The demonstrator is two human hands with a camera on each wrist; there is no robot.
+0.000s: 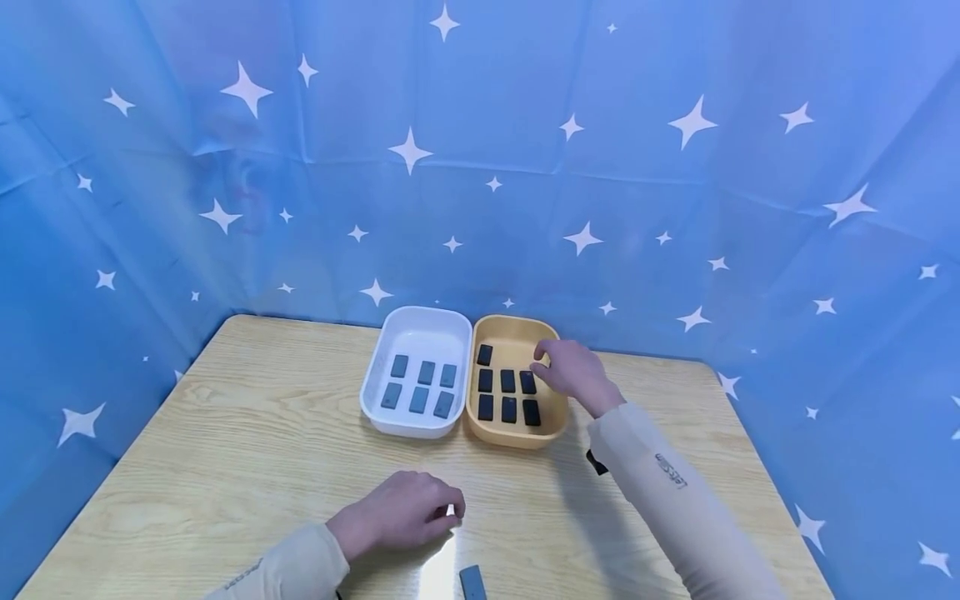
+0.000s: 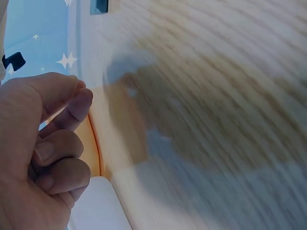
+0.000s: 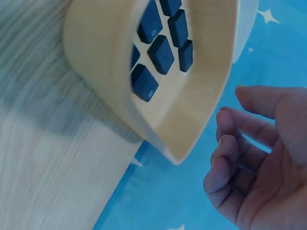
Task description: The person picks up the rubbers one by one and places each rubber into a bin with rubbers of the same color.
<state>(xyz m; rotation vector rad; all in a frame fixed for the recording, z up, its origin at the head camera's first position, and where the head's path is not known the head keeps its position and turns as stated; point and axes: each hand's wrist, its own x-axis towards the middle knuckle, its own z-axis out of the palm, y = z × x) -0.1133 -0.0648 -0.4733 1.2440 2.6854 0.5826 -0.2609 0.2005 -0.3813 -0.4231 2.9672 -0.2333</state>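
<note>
My right hand (image 1: 573, 371) is over the right edge of the tan tray (image 1: 517, 439), its thumb and forefinger apart and nothing between them. Several flat black rectangular pieces (image 1: 508, 381) lie in rows inside; in the right wrist view, small pale marks show on some black pieces (image 3: 145, 82). To the left, the white tray (image 1: 415, 431) holds several grey pieces (image 1: 419, 399) in two rows. My left hand (image 1: 408, 510) is above the table in front of the trays, fingers loosely curled and holding nothing. One grey piece (image 1: 472, 582) lies near the front edge of the view.
The two trays stand side by side toward the back of the wood-grain table (image 1: 247, 433). Behind and beside it hangs a blue curtain (image 1: 495, 100) with white stars. A small black object (image 1: 596, 462) shows at the right sleeve (image 1: 667, 492).
</note>
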